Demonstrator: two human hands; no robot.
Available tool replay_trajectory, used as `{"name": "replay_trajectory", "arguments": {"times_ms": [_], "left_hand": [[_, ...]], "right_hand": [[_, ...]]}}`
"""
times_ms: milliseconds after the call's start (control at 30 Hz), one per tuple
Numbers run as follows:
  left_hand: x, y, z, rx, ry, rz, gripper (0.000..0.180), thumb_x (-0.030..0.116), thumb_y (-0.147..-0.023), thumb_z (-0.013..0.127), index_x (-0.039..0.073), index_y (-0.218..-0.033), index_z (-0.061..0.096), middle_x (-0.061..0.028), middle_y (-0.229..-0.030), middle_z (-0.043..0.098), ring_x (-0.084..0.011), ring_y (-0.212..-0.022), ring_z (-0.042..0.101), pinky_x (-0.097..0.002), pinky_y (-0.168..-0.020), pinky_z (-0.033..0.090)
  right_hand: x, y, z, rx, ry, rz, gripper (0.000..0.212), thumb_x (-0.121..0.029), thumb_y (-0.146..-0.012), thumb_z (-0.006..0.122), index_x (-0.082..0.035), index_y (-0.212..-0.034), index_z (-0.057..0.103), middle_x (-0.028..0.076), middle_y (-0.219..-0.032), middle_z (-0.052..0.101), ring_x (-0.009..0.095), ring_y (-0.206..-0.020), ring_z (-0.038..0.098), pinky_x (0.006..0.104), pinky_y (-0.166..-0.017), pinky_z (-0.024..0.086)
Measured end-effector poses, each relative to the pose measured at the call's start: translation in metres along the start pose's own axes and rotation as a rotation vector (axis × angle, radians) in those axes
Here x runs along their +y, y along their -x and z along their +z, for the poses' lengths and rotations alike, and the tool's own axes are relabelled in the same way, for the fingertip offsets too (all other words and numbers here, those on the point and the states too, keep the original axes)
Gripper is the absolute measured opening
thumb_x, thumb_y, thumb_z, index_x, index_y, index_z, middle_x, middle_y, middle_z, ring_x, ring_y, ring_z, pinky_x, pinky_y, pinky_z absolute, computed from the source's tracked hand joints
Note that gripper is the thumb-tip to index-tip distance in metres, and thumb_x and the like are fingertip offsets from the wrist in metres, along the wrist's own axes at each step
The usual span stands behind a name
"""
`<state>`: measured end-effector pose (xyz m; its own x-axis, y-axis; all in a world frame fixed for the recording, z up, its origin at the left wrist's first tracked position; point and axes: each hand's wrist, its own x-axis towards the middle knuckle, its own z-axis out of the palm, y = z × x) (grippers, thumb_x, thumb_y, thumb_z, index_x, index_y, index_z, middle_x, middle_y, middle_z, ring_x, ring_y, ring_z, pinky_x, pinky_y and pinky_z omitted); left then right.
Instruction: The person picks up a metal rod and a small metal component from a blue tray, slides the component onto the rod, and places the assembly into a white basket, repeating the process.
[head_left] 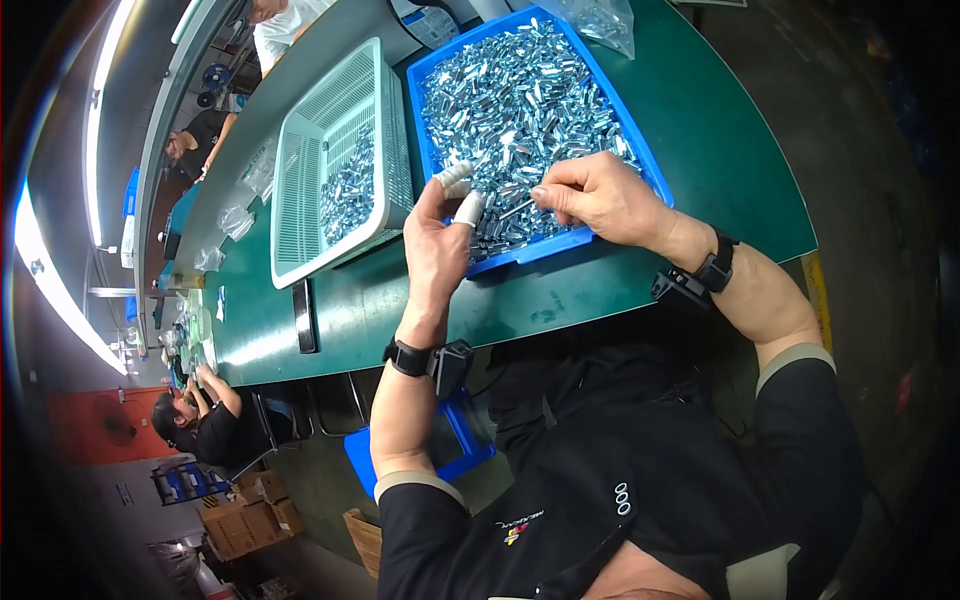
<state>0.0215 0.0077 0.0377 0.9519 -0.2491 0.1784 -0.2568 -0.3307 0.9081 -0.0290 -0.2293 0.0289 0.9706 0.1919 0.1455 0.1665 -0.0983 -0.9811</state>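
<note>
Over the near edge of a blue tray (641, 147) heaped with small shiny metal parts (520, 95), both my hands work close together. My left hand (437, 240) has white coverings on its fingertips. Its thumb and forefinger are spread apart, and I see nothing gripped between them. From the right, my right hand (610, 200) pinches a thin metal rod (518, 208) between thumb and fingers, its tip pointing toward the left hand. Left of the tray stands a pale green plastic basket (290, 245) with a smaller pile of similar metal parts (348, 190).
All this rests on a green table (720, 130). A clear plastic bag (600, 25) lies beyond the tray, and a dark flat phone-like object (304, 316) below the basket. A blue stool (470, 450) stands under the table. Other people (215, 420) sit along the left.
</note>
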Motion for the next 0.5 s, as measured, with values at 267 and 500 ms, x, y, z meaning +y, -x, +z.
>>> {"name": "replay_trajectory", "arguments": {"times_ms": [267,500], "left_hand": [[0.006,0.012,0.023,-0.063,0.687,-0.248,0.025,0.006,-0.095,0.07,0.003,-0.118,0.063,-0.0101,-0.107,0.073,-0.0186,-0.102,0.07,-0.0278,-0.089,0.056],[0.001,0.014,0.023,-0.043,0.751,-0.236,0.019,0.006,-0.096,0.069,0.004,-0.114,0.061,-0.0152,-0.11,0.073,-0.0227,-0.098,0.073,-0.0313,-0.089,0.059]], "right_hand": [[0.004,-0.001,-0.002,0.105,0.03,-0.074,0.025,-0.022,-0.1,0.065,0.0,-0.092,0.072,0.002,-0.07,0.066,0.007,-0.062,0.056,0.0245,-0.058,0.046],[-0.002,0.003,-0.002,0.231,0.03,-0.148,0.026,-0.022,-0.101,0.065,0.001,-0.091,0.072,0.002,-0.068,0.065,0.006,-0.061,0.057,0.024,-0.055,0.045]]}}
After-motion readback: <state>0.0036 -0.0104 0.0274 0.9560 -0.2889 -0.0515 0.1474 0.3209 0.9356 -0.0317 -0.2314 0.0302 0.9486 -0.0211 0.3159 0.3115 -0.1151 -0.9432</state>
